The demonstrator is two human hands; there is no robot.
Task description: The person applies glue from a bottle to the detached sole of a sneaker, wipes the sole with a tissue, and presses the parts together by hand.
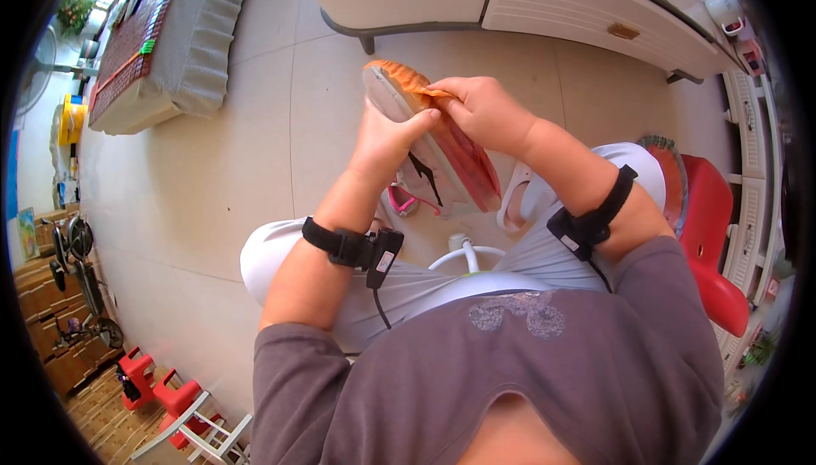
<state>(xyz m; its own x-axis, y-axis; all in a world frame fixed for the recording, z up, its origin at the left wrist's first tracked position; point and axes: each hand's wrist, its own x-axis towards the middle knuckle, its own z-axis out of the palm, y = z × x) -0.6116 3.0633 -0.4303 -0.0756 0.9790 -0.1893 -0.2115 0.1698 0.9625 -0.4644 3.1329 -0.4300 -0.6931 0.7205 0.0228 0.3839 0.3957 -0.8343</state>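
A flat, pale grey-rimmed thing [387, 95] is held up in front of me, tilted and seen nearly edge-on; its exact kind I cannot make out. Orange gathered cloth [398, 74] lies along its upper edge, and a red, sheer-looking part [467, 163] runs down its right side. My left hand [387, 138] grips the rim from the left, thumb across the edge and fingers mostly hidden behind. With closed fingers, my right hand [486, 112] pinches the orange cloth near the top. Below hangs a dark strip [422, 172].
Between my knees stands a white stand [461, 248] with curved legs. A pink strapped item [403, 201] and a white sandal [514, 197] are on the floor. Ahead is a white cabinet [578, 10]; a cloth-covered table [191, 57] stands left, a red chair [705, 227] right, red stools [174, 393] lower left.
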